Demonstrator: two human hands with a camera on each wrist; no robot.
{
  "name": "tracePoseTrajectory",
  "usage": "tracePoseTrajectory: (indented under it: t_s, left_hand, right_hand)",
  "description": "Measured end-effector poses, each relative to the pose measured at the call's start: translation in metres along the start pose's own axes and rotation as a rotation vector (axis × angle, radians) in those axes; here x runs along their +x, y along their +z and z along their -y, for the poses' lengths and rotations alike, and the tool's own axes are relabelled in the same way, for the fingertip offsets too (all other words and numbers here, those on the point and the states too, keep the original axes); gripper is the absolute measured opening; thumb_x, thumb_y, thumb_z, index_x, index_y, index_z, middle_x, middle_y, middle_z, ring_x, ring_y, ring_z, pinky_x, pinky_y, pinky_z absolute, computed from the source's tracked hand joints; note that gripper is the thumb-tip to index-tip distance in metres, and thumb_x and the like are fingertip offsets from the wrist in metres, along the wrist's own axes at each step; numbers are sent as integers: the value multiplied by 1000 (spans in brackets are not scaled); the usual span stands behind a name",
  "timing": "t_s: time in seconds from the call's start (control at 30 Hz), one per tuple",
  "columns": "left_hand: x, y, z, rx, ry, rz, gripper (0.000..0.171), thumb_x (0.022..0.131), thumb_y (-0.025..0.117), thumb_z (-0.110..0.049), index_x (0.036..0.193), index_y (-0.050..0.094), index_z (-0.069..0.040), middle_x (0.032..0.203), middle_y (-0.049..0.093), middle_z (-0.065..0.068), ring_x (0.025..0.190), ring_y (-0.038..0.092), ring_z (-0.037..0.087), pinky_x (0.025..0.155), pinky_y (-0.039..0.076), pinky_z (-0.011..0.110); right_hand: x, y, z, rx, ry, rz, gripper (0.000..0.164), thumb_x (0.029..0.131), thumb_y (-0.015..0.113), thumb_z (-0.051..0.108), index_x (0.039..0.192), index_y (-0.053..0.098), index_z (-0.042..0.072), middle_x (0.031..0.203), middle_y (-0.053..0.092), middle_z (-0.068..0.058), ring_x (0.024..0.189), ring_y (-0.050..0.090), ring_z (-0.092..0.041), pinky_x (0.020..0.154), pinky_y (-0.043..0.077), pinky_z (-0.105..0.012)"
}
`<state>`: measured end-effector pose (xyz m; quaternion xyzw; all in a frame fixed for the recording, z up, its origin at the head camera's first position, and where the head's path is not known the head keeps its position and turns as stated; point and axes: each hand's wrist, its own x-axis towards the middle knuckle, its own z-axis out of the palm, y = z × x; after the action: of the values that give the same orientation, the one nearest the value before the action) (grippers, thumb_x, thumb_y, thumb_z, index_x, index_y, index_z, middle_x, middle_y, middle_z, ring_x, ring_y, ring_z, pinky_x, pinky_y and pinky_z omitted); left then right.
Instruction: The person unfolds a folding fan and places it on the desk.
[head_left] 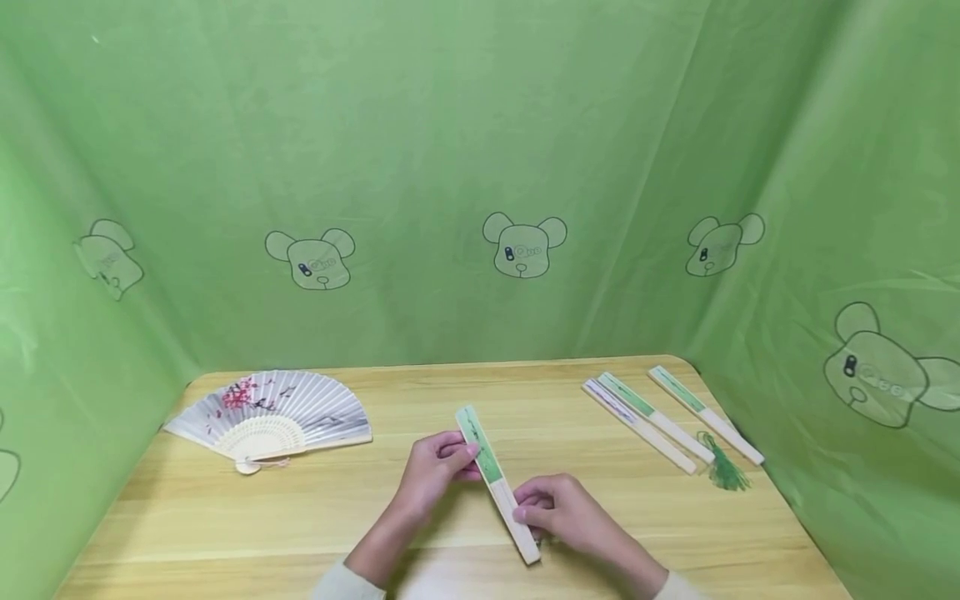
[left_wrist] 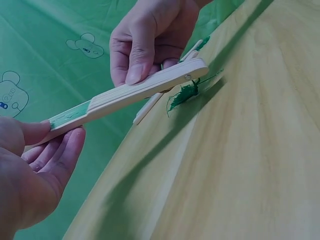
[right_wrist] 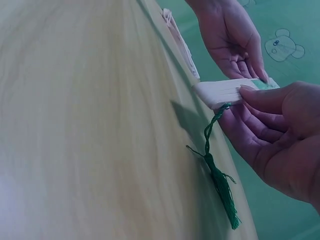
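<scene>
Both hands hold a folded hand fan (head_left: 487,467) above the table, its green printed end pointing away and its pale wooden ribs toward the person. My left hand (head_left: 437,475) pinches the green part between thumb and fingers. Lower down, my right hand (head_left: 562,510) grips the bare ribs near the pivot, thumb on top. From the pivot end a green tassel (right_wrist: 220,190) hangs down, as the right wrist view shows. In the left wrist view the fan's ribs (left_wrist: 140,87) lie closed together, with a rivet at the rounded end.
An opened fan (head_left: 307,408) with red blossoms lies at the table's back left. At the right lie a folded grey-white fan (head_left: 641,425), a folded green fan (head_left: 660,417) beside it, and another green one (head_left: 705,414). A green tassel (head_left: 723,467) lies between these. Green curtains (head_left: 420,325) enclose the table.
</scene>
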<state>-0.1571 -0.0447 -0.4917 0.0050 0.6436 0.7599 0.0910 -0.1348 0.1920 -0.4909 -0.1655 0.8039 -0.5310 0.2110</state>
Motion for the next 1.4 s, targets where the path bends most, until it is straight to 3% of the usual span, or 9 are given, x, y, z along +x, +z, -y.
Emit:
tracePoseTrajectory:
  t_s: [0.27,0.6,0.93,1.4]
  left_hand:
    - [-7,-3,7,-8,-14,-27,38,98,70,-11,128,62,12,107,77,22,83,76,18,86,70,38]
    - [-20,-2,16,-17,-23,17,37,98,70,-11,126,64,13,108,76,25,87,78,20,83,70,34]
    - [-42,-10,17,-27,-74,2,37,97,70,-10,127,64,12,106,77,21,88,77,19,84,70,31]
    - [-59,-20,19,-97,-99,3,43,93,76,-8,127,62,15,106,78,18,89,79,21,86,70,34]
  right_hand:
    - [1,14,4,96,41,0,28,92,76,10,111,70,-9,89,74,-9,73,71,-14,66,70,-28]
    - [7,25,5,145,37,-42,30,92,76,9,112,69,-11,90,74,-10,75,72,-18,66,70,-30]
    - [7,41,9,238,47,-28,28,92,77,8,111,69,-11,88,74,-8,73,72,-15,65,70,-30]
    - [6,56,19,259,30,-21,29,92,76,11,110,69,-11,88,74,-9,73,72,-14,65,69,-26]
